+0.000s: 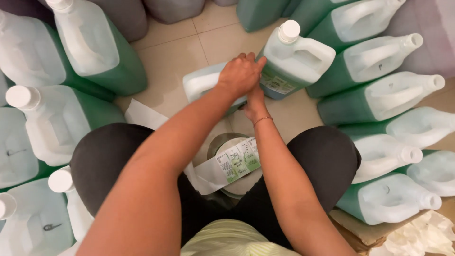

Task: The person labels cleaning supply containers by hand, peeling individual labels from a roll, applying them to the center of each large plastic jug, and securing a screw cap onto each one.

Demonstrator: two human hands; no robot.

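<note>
— Where are the hands?
— Centre top of the frame. The left hand presses flat, grip open, on a label on a green jug. The right hand sits beneath; its grip is hidden.
— Below?
— A label roll between the knees.

Both forearms are bare, with no sleeves in view. The right hand has a thin beaded bracelet at its wrist; the left hand wears nothing. Dark, smooth trousers cover both knees, and a pale yellow-green striped top shows below.
</note>
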